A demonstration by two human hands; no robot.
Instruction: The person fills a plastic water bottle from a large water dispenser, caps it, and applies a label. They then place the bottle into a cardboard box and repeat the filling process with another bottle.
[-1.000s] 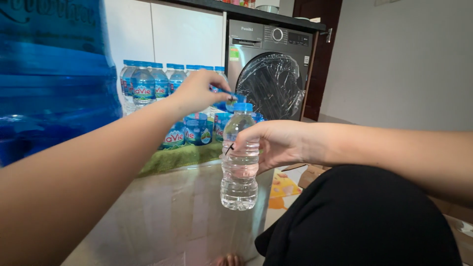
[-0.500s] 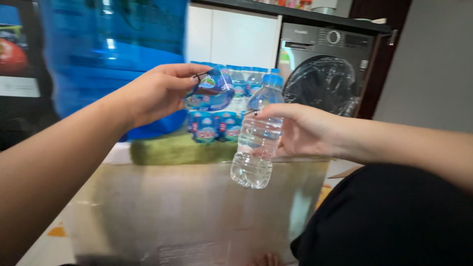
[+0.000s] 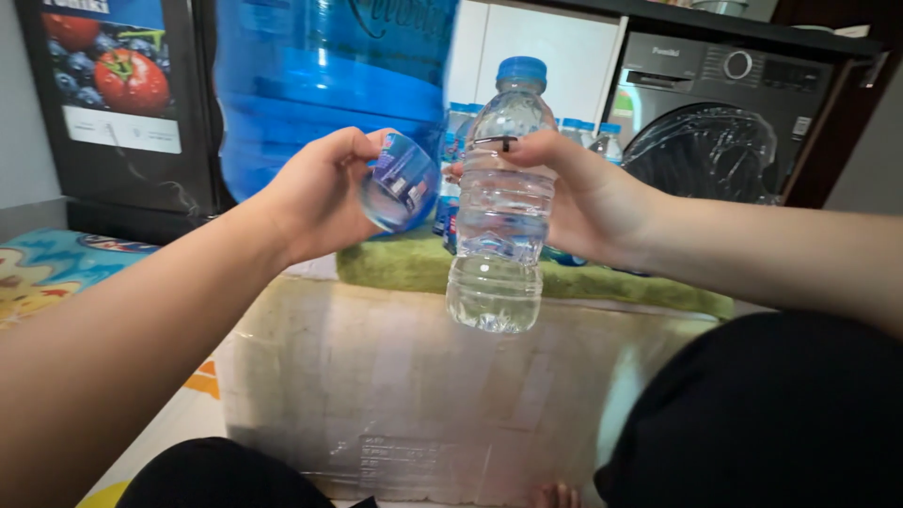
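Above the cardboard box [image 3: 423,376], the right hand [image 3: 583,193] is clamped on a capped, label-free water bottle [image 3: 499,202]; the left hand [image 3: 324,193] pinches its peeled label [image 3: 400,181]. Bottle likely light, thin-walled, slippery; best held mid-body.

Both forearms are seen bare, with no sleeves reaching them. A dark ring [image 3: 505,143] is worn on a finger of the right hand [image 3: 574,193]. The legs are covered in black cloth [image 3: 762,414].

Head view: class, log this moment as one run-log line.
left hand: holds peeled label | right hand: grips clear capped water bottle, upright, label off | below: cardboard box
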